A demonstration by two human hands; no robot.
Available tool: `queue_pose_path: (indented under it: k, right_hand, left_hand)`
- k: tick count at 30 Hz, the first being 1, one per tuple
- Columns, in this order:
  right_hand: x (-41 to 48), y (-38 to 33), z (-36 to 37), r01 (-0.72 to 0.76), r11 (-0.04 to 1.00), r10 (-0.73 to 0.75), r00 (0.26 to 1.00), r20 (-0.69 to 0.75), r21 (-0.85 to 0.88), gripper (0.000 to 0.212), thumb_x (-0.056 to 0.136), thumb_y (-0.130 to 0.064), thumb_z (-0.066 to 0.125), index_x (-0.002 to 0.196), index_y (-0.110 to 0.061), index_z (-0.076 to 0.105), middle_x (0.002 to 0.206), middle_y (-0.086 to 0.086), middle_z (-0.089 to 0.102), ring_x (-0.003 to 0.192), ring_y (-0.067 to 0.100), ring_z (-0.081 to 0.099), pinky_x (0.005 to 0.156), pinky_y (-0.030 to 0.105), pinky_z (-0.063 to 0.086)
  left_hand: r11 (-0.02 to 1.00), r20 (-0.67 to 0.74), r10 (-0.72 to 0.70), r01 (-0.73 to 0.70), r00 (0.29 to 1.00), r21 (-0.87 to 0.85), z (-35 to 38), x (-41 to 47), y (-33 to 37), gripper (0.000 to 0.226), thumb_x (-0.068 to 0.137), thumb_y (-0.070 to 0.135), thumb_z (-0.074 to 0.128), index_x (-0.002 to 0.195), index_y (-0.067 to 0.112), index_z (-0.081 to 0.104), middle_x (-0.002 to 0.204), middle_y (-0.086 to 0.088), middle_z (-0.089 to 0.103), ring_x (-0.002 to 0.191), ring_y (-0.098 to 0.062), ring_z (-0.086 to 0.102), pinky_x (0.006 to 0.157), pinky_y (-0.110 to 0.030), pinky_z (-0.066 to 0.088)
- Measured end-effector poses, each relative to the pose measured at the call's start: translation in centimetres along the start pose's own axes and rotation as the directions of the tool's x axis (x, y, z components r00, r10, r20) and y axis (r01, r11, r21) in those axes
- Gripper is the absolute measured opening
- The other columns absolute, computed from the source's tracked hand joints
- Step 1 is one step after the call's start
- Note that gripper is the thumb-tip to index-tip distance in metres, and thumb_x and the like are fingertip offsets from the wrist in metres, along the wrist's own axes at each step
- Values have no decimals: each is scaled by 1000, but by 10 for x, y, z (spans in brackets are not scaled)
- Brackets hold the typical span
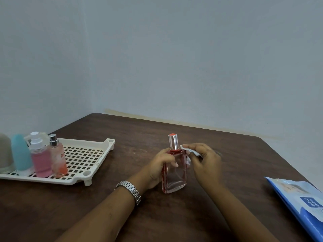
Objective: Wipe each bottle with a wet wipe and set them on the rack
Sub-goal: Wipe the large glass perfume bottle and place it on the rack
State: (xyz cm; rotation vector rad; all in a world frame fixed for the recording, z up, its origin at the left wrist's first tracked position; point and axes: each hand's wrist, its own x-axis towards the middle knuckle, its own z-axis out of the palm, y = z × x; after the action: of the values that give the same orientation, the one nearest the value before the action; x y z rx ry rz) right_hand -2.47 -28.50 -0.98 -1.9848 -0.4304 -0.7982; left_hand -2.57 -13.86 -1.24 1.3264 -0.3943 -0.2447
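A clear glass perfume bottle (pixel 175 173) with red edges and a silver cap stands upright at the table's middle. My left hand (pixel 158 167) grips its left side, fingers curled round the body. My right hand (pixel 205 163) pinches a white wet wipe (pixel 189 151) against the bottle's right shoulder. At the left stands a cream slotted rack (pixel 83 158). On it are several bottles: a grey one (pixel 5 154), a teal one (pixel 21 154), a pink pump bottle (pixel 41 158) and a peach spray bottle (pixel 58 157).
A blue pack of wet wipes (pixel 300 201) lies at the table's right edge. The dark wooden table (pixel 227 145) sits in a corner, with walls behind and to the left. The right half of the rack is bare grid.
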Motion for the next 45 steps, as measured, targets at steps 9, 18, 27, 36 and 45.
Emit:
queue_pose_path:
  k: [9,18,27,36,45]
  right_hand:
    - [-11,-17,8,-55,989,35,989,145,137,36,82,5,63,87,-31,68,94,-11,66,87,-3,60,67,7,47]
    - [-1,-20,-3,-369,712,285,929,235,597,18,86,-4,62,99,-11,71,100,0,73,94,15,68,78,30,56]
    - [-3,-20,-1,-482,556,312,876,368,677,16,84,0,58,94,-4,70,96,16,71,90,25,67,78,31,58]
    - [-18,-30,19,-381,715,301,925,233,587,18,85,6,60,89,-8,70,88,5,73,83,19,68,72,32,58]
    - [-24,-31,28,-136,887,120,991,65,441,27,76,7,70,81,-19,71,87,-1,71,85,12,66,72,24,55]
  left_hand:
    - [891,-117,50,-98,992,-443,-11,0,10,60,64,15,47,121,-1,56,117,-20,64,98,-31,64,82,-43,55]
    - [848,47,50,-17,998,-529,-5,2,4,58,57,23,61,110,1,68,105,-18,65,95,-33,62,93,-46,46]
    - [789,-204,189,-272,961,-551,-9,3,17,45,56,22,52,94,-1,61,92,-18,68,90,-33,63,87,-44,49]
    - [675,-527,122,-460,841,-577,-13,10,15,24,84,18,38,93,8,58,80,-10,60,76,-30,62,75,-39,49]
    - [645,-574,55,-467,817,-604,-11,10,16,22,88,26,40,89,11,56,79,-10,60,79,-32,63,80,-44,48]
